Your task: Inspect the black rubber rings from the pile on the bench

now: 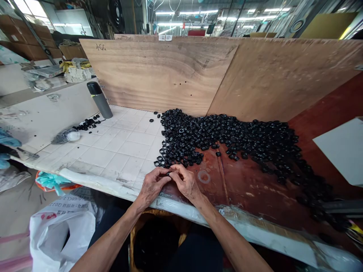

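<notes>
Two bare hands, the left hand (151, 185) and the right hand (185, 184), meet with fingers pinched on one small black plastic piece (169, 173), above the front of the white-and-reddish-brown surface (132, 145). It could slip and drop over the near edge, because the grip looks slight and the edge lies close; a bumped heap of black plastic rings (235, 132), just beyond, might scatter. One piece is held; the heap defies counting; three loose black rings (151, 120) lie past its upper-left corner; one grey cylindrical flask (102, 104) stands farther left.
</notes>
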`<state>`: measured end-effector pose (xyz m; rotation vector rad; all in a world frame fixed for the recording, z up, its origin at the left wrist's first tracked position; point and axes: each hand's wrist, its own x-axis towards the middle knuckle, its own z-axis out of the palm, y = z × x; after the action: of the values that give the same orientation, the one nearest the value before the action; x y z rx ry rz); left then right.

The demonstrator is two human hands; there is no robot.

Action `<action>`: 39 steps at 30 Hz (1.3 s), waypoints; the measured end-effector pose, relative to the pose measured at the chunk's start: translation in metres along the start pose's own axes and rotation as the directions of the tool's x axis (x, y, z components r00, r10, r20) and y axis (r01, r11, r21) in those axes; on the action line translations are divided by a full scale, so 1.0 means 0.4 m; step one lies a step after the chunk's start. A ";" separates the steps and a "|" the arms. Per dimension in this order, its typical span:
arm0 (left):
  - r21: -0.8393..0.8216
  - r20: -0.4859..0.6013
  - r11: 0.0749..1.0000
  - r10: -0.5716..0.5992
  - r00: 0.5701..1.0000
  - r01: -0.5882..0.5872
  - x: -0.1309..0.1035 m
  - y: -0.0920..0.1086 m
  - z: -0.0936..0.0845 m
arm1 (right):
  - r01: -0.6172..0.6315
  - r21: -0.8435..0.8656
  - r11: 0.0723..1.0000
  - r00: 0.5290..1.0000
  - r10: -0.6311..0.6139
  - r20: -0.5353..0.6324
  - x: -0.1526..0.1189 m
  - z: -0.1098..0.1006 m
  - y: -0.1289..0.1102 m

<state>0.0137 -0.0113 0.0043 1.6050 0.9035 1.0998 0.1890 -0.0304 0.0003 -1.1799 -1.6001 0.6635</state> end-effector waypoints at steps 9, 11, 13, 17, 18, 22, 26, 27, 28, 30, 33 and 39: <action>0.035 -0.003 0.999 0.033 0.999 -0.033 0.000 0.001 0.000 | -0.048 0.012 0.999 0.996 0.047 0.070 0.005 -0.016 -0.027; 0.094 0.009 0.991 0.098 0.995 -0.098 -0.001 0.006 -0.002 | -0.046 -0.059 0.997 0.998 0.049 0.048 0.008 -0.012 -0.023; 0.114 0.000 0.987 0.116 0.993 -0.115 0.000 0.007 -0.004 | -0.042 -0.116 0.992 0.998 0.046 0.038 0.009 -0.004 -0.014; 0.025 -0.018 0.999 0.023 1.000 -0.023 0.003 0.003 -0.003 | -0.058 -0.139 0.989 0.998 0.057 -0.011 0.007 0.006 -0.004; -0.005 -0.009 1.000 -0.001 1.000 0.001 0.003 0.001 -0.002 | -0.069 -0.109 0.992 0.997 0.066 -0.035 0.006 0.004 -0.007; -0.087 -0.010 0.994 -0.060 0.998 0.059 0.003 -0.006 -0.001 | -0.009 0.003 1.000 1.000 0.010 -0.016 0.007 -0.011 -0.032; -0.083 -0.035 0.995 -0.056 0.998 0.053 0.004 -0.006 -0.003 | 0.054 -0.037 0.998 0.999 -0.053 0.007 0.008 -0.015 -0.031; -0.071 -0.026 0.997 -0.040 0.999 0.038 0.004 -0.004 -0.003 | 0.052 -0.058 0.997 0.999 -0.053 -0.004 0.007 -0.012 -0.024; -0.059 -0.018 0.998 -0.024 1.000 0.023 0.004 -0.002 -0.003 | 0.053 -0.083 0.995 0.998 -0.054 -0.011 0.007 -0.009 -0.017; -0.048 -0.009 0.999 -0.003 1.000 0.003 0.003 0.000 -0.003 | 0.058 -0.137 0.989 0.998 -0.060 -0.008 0.003 -0.002 -0.003; -0.065 -0.020 0.997 -0.036 0.999 0.035 0.002 -0.004 -0.002 | 0.030 -0.138 0.990 0.999 -0.032 -0.010 -0.003 0.002 0.003; -0.118 -0.037 0.986 -0.120 0.992 0.115 0.002 -0.013 -0.003 | 0.044 -0.099 0.994 0.999 -0.041 0.027 -0.007 -0.011 -0.026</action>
<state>0.0127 -0.0088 -0.0002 1.4198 0.9335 1.0884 0.1892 -0.0375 0.0095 -1.2104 -1.6916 0.5787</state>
